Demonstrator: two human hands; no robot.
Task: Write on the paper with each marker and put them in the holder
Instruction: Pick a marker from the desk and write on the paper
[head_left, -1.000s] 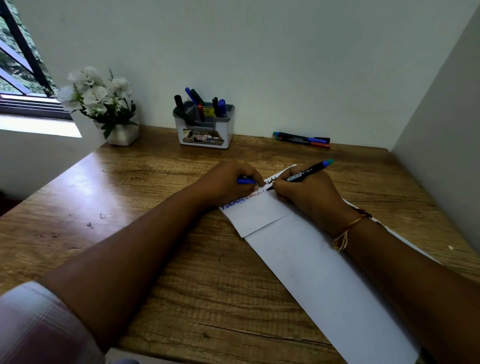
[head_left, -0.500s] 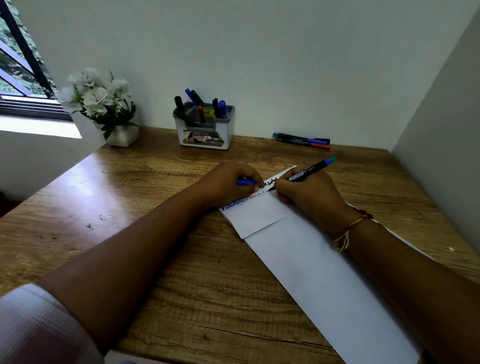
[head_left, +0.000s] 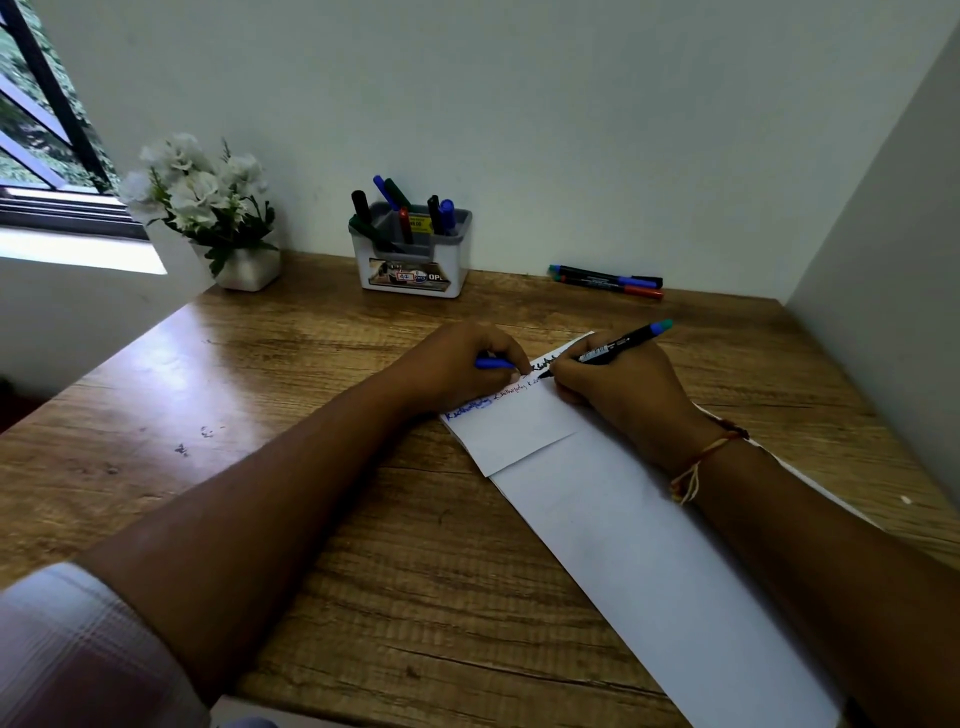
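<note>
Both hands rest at the far end of the paper, each one closed on something. The left hand (head_left: 460, 366) curls its fingers round a blue cap (head_left: 493, 363), and its heel lies on the paper's left edge. The right hand (head_left: 626, 389) pinches a black marker (head_left: 618, 346), tip down on the sheet and blue-green end tilted up to the far right.

The wooden worktop (head_left: 311, 519) carries everything. The white paper (head_left: 623, 551) is a long strip that runs from the near right corner to the middle. A shorter sheet lies over its far end, and lines of blue, reddish and black handwriting follow that sheet's far-left edge.

White flowers (head_left: 200, 187) stand in a white pot at the far left, beside the window. The white and grey holder (head_left: 415, 262) sits against the far wall, well apart from the hands. Several stored markers (head_left: 405, 224) stand in it, among them black, blue, green and red.

Two loose markers (head_left: 605, 280) lie side by side by the far wall, right of the holder. A thread bracelet (head_left: 701, 460) circles the right wrist.
</note>
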